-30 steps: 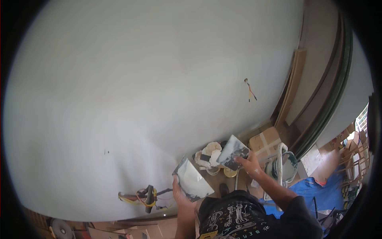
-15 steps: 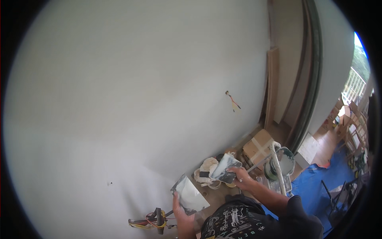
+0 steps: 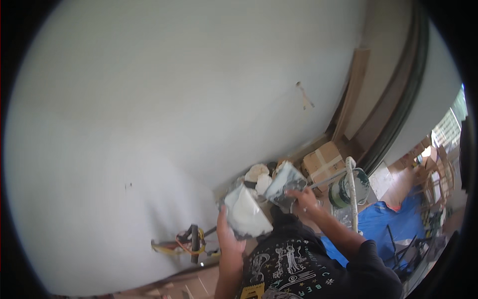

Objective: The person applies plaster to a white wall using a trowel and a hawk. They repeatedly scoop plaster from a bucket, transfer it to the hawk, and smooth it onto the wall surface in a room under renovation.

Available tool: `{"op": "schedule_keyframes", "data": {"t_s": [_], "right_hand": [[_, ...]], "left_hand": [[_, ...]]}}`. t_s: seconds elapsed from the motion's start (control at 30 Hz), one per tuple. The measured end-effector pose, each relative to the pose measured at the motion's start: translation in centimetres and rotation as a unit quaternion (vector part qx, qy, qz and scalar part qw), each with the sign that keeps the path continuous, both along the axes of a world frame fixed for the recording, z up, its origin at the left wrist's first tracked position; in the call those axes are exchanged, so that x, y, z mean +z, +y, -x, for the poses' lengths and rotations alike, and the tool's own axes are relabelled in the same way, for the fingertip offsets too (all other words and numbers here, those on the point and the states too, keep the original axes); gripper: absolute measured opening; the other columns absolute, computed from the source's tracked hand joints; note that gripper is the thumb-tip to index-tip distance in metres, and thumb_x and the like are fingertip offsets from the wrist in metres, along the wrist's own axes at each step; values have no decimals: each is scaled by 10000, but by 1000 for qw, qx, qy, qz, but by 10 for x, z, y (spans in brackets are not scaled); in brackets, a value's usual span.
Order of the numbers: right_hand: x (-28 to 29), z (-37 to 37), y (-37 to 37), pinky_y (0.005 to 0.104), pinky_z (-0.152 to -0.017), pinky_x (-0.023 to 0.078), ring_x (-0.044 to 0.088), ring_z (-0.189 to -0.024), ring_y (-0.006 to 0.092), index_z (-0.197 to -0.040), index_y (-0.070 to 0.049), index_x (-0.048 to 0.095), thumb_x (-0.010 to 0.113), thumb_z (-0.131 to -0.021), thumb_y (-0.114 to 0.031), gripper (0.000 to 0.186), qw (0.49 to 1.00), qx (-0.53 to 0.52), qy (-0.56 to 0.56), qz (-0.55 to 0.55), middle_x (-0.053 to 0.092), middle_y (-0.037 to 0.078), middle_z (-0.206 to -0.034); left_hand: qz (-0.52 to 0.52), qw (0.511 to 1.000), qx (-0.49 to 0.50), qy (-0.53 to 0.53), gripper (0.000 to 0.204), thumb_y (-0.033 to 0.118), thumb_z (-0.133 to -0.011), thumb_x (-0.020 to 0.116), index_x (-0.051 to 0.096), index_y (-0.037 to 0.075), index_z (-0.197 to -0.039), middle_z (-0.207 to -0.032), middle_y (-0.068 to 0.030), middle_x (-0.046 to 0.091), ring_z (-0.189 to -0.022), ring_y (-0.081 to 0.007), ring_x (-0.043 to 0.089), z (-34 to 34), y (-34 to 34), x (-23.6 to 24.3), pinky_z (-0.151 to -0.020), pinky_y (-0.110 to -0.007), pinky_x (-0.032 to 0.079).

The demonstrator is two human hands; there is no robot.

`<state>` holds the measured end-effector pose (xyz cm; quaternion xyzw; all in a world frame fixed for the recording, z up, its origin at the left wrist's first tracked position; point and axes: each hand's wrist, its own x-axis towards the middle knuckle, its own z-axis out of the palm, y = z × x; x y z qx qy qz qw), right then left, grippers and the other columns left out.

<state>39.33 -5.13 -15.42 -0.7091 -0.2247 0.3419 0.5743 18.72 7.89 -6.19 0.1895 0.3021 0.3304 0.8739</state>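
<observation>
1. We are holding a broad plate [image 3: 232, 202] in our left hand [image 3: 230, 239], low before the wall [image 3: 149, 99]. Our thumb is lying along its near-left edge; the other fingers are hiding, so we cannot tell their spread, though they are presumably bearing its weight from beneath.
2. White paste [image 3: 246, 212] is covering much of its upper face, and we are probably turning that face up so that nothing slides off.
3. Our right hand [image 3: 306, 201] is gripping a smeared plate [image 3: 286, 181] by its darker end, fingers closed on it. At least one finger is resting on the upper face, probably steadying it.
4. We are holding both plates close together before our body, likely to watch both at once; we cannot tell whether their corners are touching.
5. A green bucket [image 3: 338, 194] is standing beyond our right hand, behind a white rail [image 3: 353, 209], perhaps for easy reach.
6. A taped cardboard box [image 3: 323, 162] is sitting near the wall, presumably clear of our feet.
</observation>
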Motion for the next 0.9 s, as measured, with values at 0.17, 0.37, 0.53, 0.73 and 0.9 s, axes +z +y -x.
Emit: {"op": "schedule_keyframes", "data": {"t_s": [0.17,0.37,0.53,0.73,0.9], "right_hand": [[79,-43,36,344,-881,484,625,-1018,230,-1099,-60,662,743,-727,-114,385,885,144,-401,-186,678,70,-1100],[172,-54,65,382,-961,457,566,-1159,199,-1100,-158,669,673,-695,-94,409,611,358,-684,-175,640,-3,-1197],[186,-78,75,382,-947,462,571,-1144,177,-998,-199,706,649,-766,-151,243,602,368,-685,-183,644,-60,-1185],[184,-80,94,384,-973,447,543,-1176,163,-1012,-210,695,661,-763,-153,257,582,394,-684,-197,626,-80,-1205],[177,-106,103,382,-997,432,541,-1179,175,-1016,-205,695,650,-774,-126,258,579,404,-684,-183,629,-80,-1197]], "left_hand": [[-61,998,-4,20,455,363,-939,551,532,18,-1236,-1157,-94,611,-1039,-222,618,-34,32,-3,-883,-379,510],[-95,994,-36,25,393,298,-972,532,521,-18,-1207,-1127,-112,624,-991,-198,633,-51,42,20,-854,-359,524],[-141,987,-36,73,388,302,-984,507,539,-24,-1191,-1097,-101,633,-978,-171,624,-56,53,28,-848,-326,511],[-222,969,-26,109,379,296,-1001,467,567,-27,-1171,-1086,-90,632,-968,-134,596,-77,59,34,-863,-278,470],[-233,961,11,147,373,292,-997,465,572,-25,-1162,-1074,-88,633,-952,-141,606,-76,67,26,-830,-278,487]]}}
